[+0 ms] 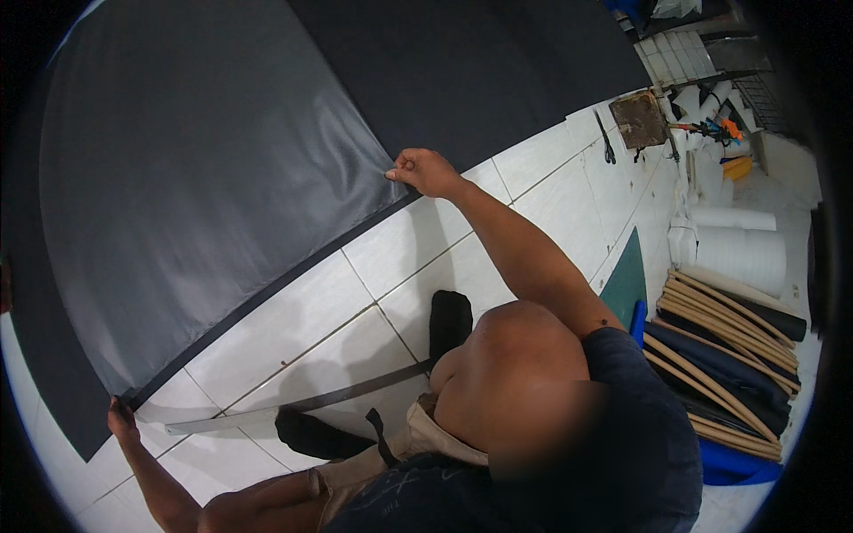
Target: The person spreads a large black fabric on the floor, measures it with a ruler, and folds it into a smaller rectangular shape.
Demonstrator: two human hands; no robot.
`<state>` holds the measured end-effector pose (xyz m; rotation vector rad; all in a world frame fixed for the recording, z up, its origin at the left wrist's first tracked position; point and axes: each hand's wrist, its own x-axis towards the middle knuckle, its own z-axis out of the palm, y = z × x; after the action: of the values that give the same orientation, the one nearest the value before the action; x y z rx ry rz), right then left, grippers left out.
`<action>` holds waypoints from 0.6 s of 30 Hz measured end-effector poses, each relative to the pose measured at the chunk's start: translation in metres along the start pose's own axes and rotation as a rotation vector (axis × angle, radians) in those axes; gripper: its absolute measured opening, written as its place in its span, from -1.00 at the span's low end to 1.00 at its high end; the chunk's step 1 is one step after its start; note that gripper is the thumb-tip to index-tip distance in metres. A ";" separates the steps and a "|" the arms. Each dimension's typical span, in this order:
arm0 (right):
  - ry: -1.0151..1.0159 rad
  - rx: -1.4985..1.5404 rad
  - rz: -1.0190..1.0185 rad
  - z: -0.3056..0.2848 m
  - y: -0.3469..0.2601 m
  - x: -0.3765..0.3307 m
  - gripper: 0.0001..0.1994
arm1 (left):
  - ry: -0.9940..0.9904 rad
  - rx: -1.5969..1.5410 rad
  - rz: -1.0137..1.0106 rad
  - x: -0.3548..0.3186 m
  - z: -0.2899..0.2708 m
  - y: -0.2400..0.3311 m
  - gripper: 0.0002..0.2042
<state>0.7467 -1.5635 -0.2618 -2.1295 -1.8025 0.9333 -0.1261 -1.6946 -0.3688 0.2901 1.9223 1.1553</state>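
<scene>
A shiny dark-grey sheet [204, 178], fabric or vinyl, lies over a larger matte black sheet [480, 71] on the tiled floor. At the grey sheet's near right corner, my right hand [425, 172] is closed in a pinch on its edge. My left hand [123, 417] is closed at the near left corner of the same sheet, its fingers partly hidden. Between the two hands the grey edge runs almost parallel to the black sheet's edge, and a narrow black strip shows along it. Small ripples crease the grey sheet beside my right hand.
A long metal straightedge [302, 396] lies between my black-socked feet [451, 324]. Black scissors [606, 140] and a brown square object [638, 120] lie at the upper right. Tan tubes [729, 324], white rolls [737, 253] and a green sheet [626, 275] are at right. Someone's hand shows at the far left edge.
</scene>
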 end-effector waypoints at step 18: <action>0.107 -0.068 -0.240 0.004 0.008 -0.029 -0.59 | 0.159 -0.085 0.144 -0.037 0.042 0.009 -0.89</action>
<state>0.7494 -1.5935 -0.2592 -1.9042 -2.0047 0.6968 -0.0733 -1.6852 -0.3500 0.3020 2.0090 1.3877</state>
